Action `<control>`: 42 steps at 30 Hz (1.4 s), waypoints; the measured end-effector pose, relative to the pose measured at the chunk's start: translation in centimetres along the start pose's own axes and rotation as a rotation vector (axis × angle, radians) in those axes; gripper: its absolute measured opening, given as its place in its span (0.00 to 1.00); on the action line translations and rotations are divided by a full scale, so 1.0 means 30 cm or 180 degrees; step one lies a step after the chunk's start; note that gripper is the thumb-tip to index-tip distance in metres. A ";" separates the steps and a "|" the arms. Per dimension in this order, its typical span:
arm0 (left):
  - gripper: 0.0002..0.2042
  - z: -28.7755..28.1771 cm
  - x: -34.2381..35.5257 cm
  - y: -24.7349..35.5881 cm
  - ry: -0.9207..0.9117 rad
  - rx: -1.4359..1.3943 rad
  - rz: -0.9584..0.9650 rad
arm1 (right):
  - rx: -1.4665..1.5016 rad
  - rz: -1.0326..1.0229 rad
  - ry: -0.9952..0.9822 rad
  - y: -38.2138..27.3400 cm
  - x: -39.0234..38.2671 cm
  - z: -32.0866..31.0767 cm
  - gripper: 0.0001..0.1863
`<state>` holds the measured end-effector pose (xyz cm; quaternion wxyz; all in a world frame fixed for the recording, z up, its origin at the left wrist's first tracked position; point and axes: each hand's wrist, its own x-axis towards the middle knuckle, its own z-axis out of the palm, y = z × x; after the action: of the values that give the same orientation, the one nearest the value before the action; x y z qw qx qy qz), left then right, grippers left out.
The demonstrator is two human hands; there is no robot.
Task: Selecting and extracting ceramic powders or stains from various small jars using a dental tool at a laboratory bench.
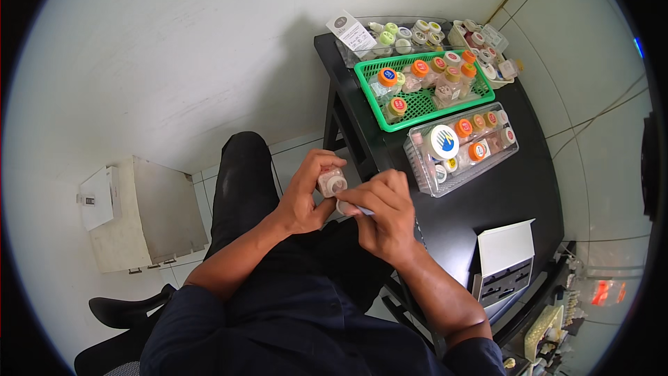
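Shirt (285,327), jar (331,184) in left hand (303,196)

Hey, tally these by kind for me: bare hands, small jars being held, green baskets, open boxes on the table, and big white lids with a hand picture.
Bare hands: 2, left hand and right hand
Held small jar: 1
Green basket: 1
Open box: 1
White hand-picture lid: 1
Total: 6

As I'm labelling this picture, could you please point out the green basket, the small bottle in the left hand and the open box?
Green basket (438,113), head view: lower rim.
Small bottle (328,183), head view: shoulder beside the mouth.
Open box (506,251), head view: raised lid.
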<state>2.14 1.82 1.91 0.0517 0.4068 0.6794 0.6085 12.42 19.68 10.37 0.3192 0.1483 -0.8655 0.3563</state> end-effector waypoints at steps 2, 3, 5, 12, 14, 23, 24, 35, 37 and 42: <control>0.31 0.011 0.000 0.009 -0.0024 0.0102 -0.0222 | -0.0023 0.0237 -0.0218 0.009 -0.005 0.006 0.10; 0.31 0.018 -0.007 -0.001 -0.0019 0.0105 -0.0224 | -0.0019 0.0234 -0.0220 0.007 -0.005 0.008 0.10; 0.34 0.034 -0.022 -0.037 0.0148 -0.0022 -0.0152 | -0.0176 0.0150 0.0022 0.002 -0.008 0.012 0.10; 0.36 0.031 -0.007 -0.033 0.0015 0.0108 0.0200 | 0.0261 0.0099 -0.0195 0.016 -0.012 0.008 0.17; 0.36 0.034 -0.020 -0.053 -0.0054 0.0267 0.0241 | -0.0021 0.0188 -0.0066 0.012 -0.018 0.004 0.17; 0.34 0.018 -0.015 -0.072 0.0009 0.0145 0.0488 | 0.0090 0.0079 0.0008 -0.009 0.005 -0.001 0.13; 0.34 0.020 -0.011 -0.064 0.0009 0.0139 0.0488 | 0.0085 0.0082 0.0005 -0.005 -0.002 0.001 0.13; 0.32 0.010 0.012 0.011 -0.0099 0.0266 0.0086 | -0.0170 0.0239 0.0064 0.008 -0.015 0.015 0.14; 0.33 0.000 0.020 0.022 -0.0101 0.0343 0.0126 | -0.0197 0.0176 0.0084 -0.008 -0.002 0.008 0.13; 0.32 0.009 0.010 -0.010 0.0124 0.0086 0.0110 | 0.0059 0.0016 0.0260 0.000 -0.003 0.005 0.12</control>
<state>1.95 2.23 1.71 0.0224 0.4072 0.6813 0.6079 12.43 19.58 10.23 0.3519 0.1344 -0.8488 0.3709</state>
